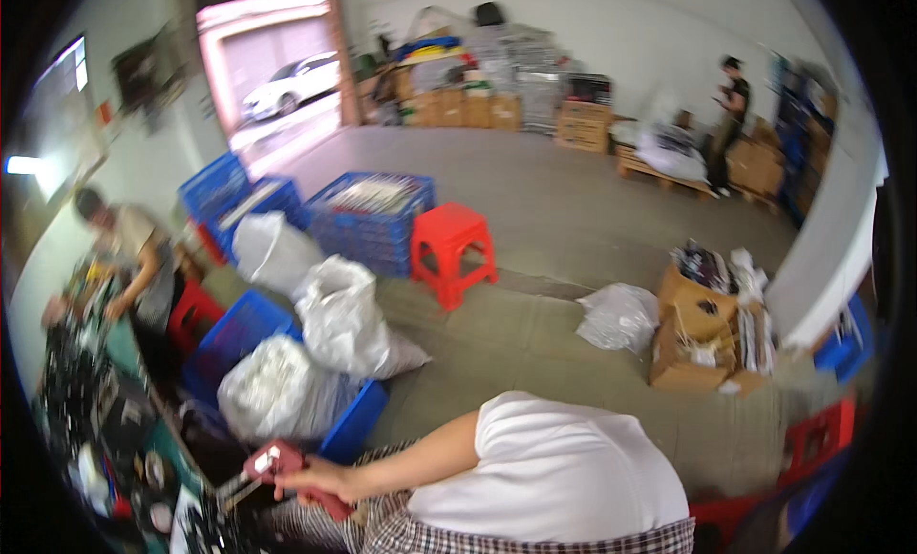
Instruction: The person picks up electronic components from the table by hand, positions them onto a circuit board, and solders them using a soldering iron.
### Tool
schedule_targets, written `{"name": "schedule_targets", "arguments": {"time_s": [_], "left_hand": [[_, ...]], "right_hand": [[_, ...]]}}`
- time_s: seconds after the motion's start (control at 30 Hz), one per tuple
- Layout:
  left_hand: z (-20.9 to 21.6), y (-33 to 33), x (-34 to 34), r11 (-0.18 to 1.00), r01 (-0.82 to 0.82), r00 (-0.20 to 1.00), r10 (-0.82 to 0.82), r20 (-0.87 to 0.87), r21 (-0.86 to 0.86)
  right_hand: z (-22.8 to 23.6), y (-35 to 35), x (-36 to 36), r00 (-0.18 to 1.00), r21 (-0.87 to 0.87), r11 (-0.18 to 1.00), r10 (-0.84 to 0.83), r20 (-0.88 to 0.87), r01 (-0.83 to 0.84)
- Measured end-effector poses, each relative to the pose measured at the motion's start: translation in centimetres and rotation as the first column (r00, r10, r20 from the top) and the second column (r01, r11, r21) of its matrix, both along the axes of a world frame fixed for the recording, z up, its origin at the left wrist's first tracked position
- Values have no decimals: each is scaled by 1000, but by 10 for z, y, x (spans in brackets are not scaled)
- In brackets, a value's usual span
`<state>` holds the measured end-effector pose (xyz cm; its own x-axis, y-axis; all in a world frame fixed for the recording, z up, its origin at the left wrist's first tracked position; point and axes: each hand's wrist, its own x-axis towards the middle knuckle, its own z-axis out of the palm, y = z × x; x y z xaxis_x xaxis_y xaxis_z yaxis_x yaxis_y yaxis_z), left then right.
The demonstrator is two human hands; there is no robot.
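My right arm, in a white short sleeve, reaches from the lower middle toward the left. My right hand is closed around a red gun-shaped hand tool, above a cluttered table covered with dark small goods. Plaid cloth lies under the arm. My left hand is out of sight.
Another person bends over the far end of the table at the left. White sacks sit in and beside blue crates. A red stool, a clear bag and open cardboard boxes stand on the floor. A second person stands at the back.
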<state>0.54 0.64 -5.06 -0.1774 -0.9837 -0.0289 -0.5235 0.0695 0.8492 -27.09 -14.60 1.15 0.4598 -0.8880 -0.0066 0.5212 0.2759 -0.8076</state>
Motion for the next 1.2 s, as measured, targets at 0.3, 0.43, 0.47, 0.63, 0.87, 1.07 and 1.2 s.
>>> {"name": "schedule_targets", "arguments": {"time_s": [0.3,0.43,0.47,0.63,0.87,1.07,1.2], "left_hand": [[54,-11,-56,900,-149,978,196,76,-410],[56,-3,-51,909,-156,971,213,108,-387],[54,-3,-49,911,-124,971,192,139,-393],[54,1,-43,915,-161,968,219,120,-370],[56,-5,-33,906,-135,950,233,207,-401],[53,-9,-26,902,-204,917,312,250,-380],[53,-7,-31,898,-220,882,350,315,-381]], "right_hand": [[-4,-20,20,985,107,989,84,150,-101],[-5,-26,32,970,206,957,167,178,-203],[-7,-30,33,954,226,933,242,178,-279],[-5,-42,48,949,192,942,233,215,-274],[13,-91,60,945,158,949,234,230,-274],[32,-143,73,978,-14,994,112,174,-111],[48,-165,92,1000,-320,947,-28,2,27]]}}
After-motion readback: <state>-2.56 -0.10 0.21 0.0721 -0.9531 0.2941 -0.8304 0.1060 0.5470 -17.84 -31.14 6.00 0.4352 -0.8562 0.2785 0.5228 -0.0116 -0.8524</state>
